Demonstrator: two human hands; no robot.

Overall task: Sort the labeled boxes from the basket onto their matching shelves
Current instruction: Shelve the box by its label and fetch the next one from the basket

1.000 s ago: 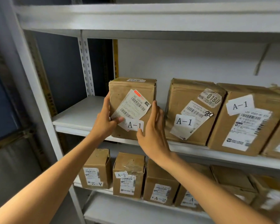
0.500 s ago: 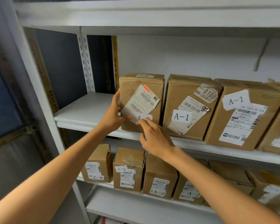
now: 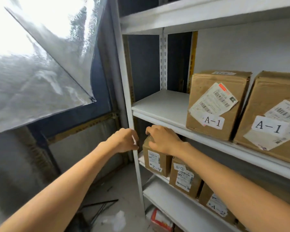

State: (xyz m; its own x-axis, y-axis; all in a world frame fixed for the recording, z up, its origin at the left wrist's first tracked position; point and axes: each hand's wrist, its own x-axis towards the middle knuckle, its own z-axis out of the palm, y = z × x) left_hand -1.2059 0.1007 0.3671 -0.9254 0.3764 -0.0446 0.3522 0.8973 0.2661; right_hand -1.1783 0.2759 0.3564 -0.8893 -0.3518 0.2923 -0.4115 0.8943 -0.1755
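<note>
A-1 box stands upright on the upper shelf, up and right of our hands, well apart from them; right hand is nearer, left hand at the post; both loosely curled, holding nothing; basket out of view, so next reach likely leaves the shelves.

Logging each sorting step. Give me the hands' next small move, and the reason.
Probably draw both hands back toward the basket, which is out of view. The A-1 box stands on its shelf beside a second A-1 box; the left hand and right hand hang below it, loosely curled, holding nothing.
</note>
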